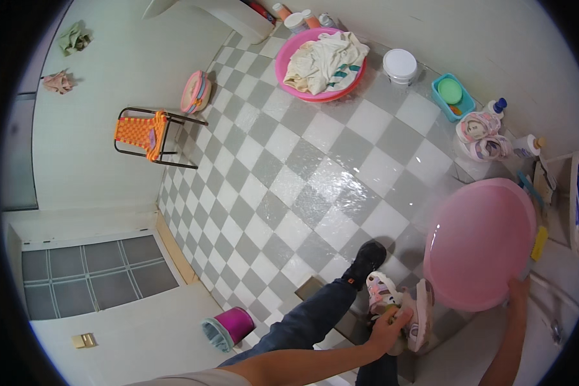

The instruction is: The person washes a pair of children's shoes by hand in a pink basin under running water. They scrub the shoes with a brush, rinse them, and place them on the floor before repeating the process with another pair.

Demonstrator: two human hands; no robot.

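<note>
Low at the centre right, my left hand (389,329) is closed on a pair of small pink-and-white sneakers (420,315). One sneaker has its sole side turned to the right, while the other (382,288) lies against it to the left. A small yellowish-green thing shows by my fingers, too little of it to name. My right hand (518,289) grips the lower right rim of a large pink basin (479,248), its fingers partly hidden. The basin's inside looks smooth and pink.
Wet grey-and-white tiles (315,186) cover the floor. Against the wall stand a pink tub (289,58) of white cloth, a white bucket (400,66), a turquoise basket (441,103) and another pair of sneakers (482,136). A purple bin (237,323) and an orange chair (138,136) are leftward.
</note>
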